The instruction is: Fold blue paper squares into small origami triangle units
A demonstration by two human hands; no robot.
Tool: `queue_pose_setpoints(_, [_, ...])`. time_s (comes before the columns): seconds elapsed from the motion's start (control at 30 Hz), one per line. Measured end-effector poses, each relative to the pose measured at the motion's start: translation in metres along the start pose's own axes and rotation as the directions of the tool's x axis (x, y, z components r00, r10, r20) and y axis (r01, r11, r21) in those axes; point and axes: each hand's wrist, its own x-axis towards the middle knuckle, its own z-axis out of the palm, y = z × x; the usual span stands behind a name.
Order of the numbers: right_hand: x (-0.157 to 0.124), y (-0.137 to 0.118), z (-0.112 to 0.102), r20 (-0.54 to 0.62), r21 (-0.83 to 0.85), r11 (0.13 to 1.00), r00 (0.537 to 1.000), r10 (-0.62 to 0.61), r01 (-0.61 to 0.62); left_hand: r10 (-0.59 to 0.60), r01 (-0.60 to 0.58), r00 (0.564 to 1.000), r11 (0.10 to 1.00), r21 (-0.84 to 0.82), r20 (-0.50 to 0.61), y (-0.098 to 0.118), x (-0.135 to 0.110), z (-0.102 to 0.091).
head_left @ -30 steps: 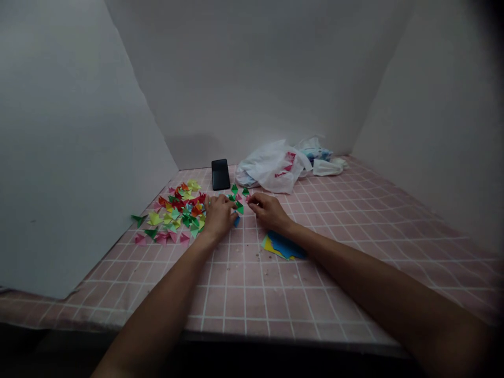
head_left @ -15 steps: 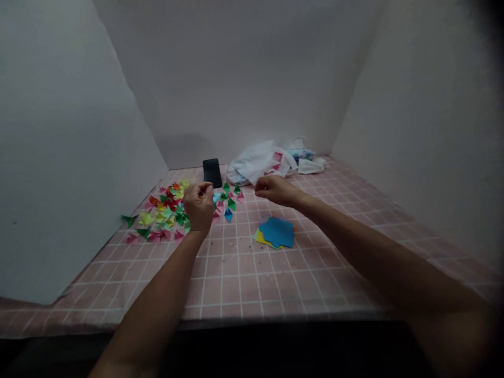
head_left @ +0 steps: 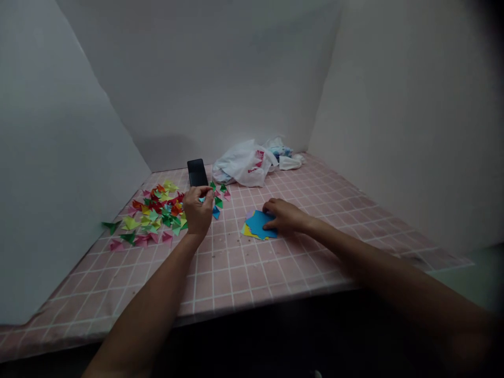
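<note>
My left hand (head_left: pixel 198 209) hovers just above the pink checked tabletop (head_left: pixel 252 268), fingers curled in a pinch on a small piece I cannot make out. It is at the right edge of a heap of small folded paper triangles (head_left: pixel 155 212) in red, green, yellow and pink. My right hand (head_left: pixel 284 216) lies on a small stack of square paper sheets (head_left: pixel 258 224), blue on top with yellow beneath, its fingers resting on the top sheet. A few loose green, pink and blue triangles (head_left: pixel 218 199) lie between the hands.
A black phone (head_left: pixel 197 172) lies at the back near the wall. A crumpled white plastic bag (head_left: pixel 246 164) with more packets sits behind it. White panels wall in the table on the left, back and right. The front edge runs close below my forearms.
My right hand came down from mid-air onto the blue paper stack. My left hand lifted off the triangle heap and stays pinched. The view swung to the right.
</note>
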Motion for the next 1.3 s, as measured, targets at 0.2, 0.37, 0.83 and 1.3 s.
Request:
queue_pose_setpoints(0.2, [-0.015, -0.017, -0.005, -0.036, -0.065, 0.998, 0.999, -0.008, 0.006, 0.018, -0.011, 0.991, 0.998, -0.054, 0.131, 0.01, -0.009, 0.005])
queue_pose_setpoints(0.37, [-0.014, -0.028, -0.013, 0.106, -0.187, 0.977, 0.991, -0.08, 0.098, 0.032, -0.014, 0.978, 0.996, -0.092, 0.205, 0.015, -0.016, 0.01])
queue_pose_setpoints(0.83, [-0.026, -0.043, -0.002, 0.209, -0.32, 0.929, 0.97, -0.124, 0.188, 0.052, 0.0, 0.919, 0.991, -0.131, 0.391, 0.022, -0.028, 0.02])
queue_pose_setpoints(1.3, [-0.023, -0.027, -0.015, 0.193, -0.297, 0.944, 0.977, -0.09, 0.145, 0.036, 0.055, 0.897, 0.98, -0.191, 0.441, 0.021, -0.03, 0.022])
